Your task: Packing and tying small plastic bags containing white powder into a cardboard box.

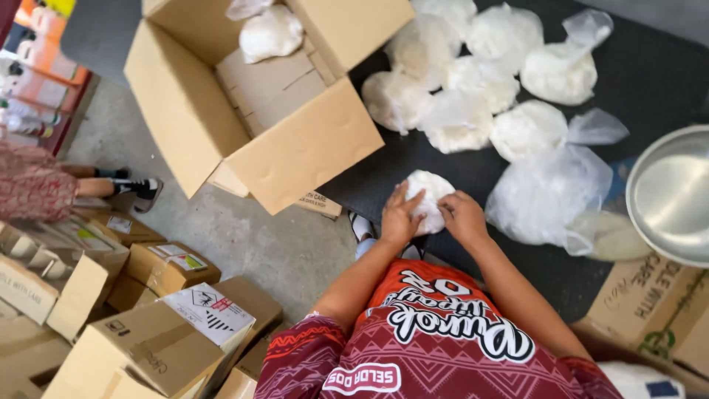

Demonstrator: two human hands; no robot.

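- Both hands, the left hand [399,219] and right hand [463,216], pressed around a small white bag [430,193] at the dark counter's [650,81] near edge.
- The bag looked soft, light and slippery, best cupped from both sides.
- More filled bags [473,81] lay beyond, beside an open cardboard box [295,151].

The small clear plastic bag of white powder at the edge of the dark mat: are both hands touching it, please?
Touching. The head view shows the left hand and right hand pressed on the small clear plastic bag of white powder, fingers overlapping it.

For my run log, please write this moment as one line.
left hand: on white bag | right hand: on same bag | surface: dark table | nearby: open cardboard box, metal bowl
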